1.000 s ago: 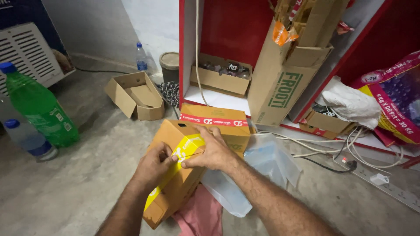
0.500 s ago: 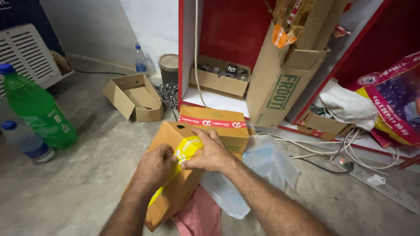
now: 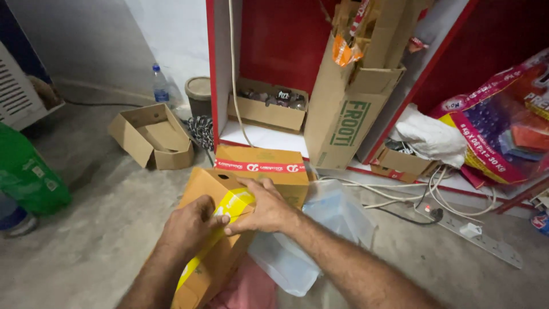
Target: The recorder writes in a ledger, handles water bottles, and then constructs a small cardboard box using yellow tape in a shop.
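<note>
Both hands on the tilted brown carton (image 3: 220,252) on the floor by the red shelf's front edge: left hand (image 3: 189,229) and right hand (image 3: 264,207) pinching its yellow tape strip (image 3: 231,207), mid-peel I'd say; next needs a steady pull along the seam.

The view has drifted rightwards, so the green bottle (image 3: 28,177) now sits at the picture's left edge, partly cut off; the left hand (image 3: 189,228) has crept up the cardboard box (image 3: 217,252); its fingers now meet the right hand (image 3: 264,207) on the yellow tape (image 3: 231,205).
</note>
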